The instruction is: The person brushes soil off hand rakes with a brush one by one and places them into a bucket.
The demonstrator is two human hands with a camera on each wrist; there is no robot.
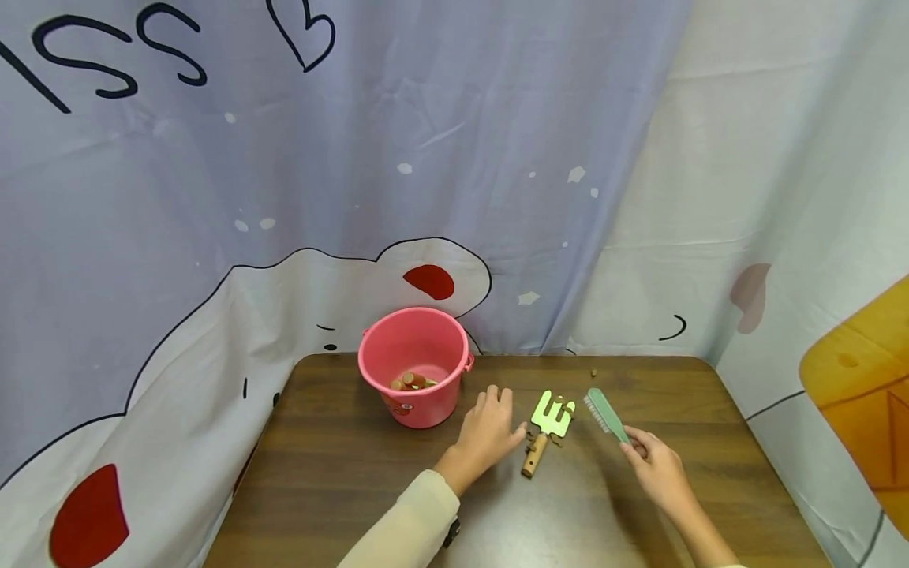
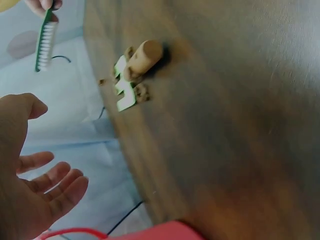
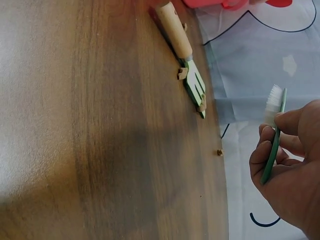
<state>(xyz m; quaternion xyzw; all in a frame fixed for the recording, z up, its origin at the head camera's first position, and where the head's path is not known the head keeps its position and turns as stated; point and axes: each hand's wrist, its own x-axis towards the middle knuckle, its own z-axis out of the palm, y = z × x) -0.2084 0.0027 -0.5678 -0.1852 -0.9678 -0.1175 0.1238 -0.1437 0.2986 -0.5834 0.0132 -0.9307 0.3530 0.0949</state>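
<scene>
My right hand [image 1: 655, 467] grips the handle of a green brush [image 1: 604, 412] with white bristles, held above the table's right side. In the right wrist view the thumb presses along the brush [image 3: 274, 135] and the fingers curl round it. My left hand [image 1: 487, 430] hovers with fingers spread, between the pink bucket and a small garden fork. The left wrist view shows nothing in that hand [image 2: 42, 175]. The garden fork [image 1: 547, 426] has light green tines and a wooden handle, and lies on the table with brown crumbs [image 2: 142, 92] on and around it.
The pink bucket [image 1: 443, 402] stands at the table's back left, with several wooden-handled things [image 1: 412, 381] inside. A small brown crumb [image 1: 593, 372] sits near the back edge of the wooden table [image 1: 341, 473]. A printed curtain [image 1: 497, 197] hangs behind.
</scene>
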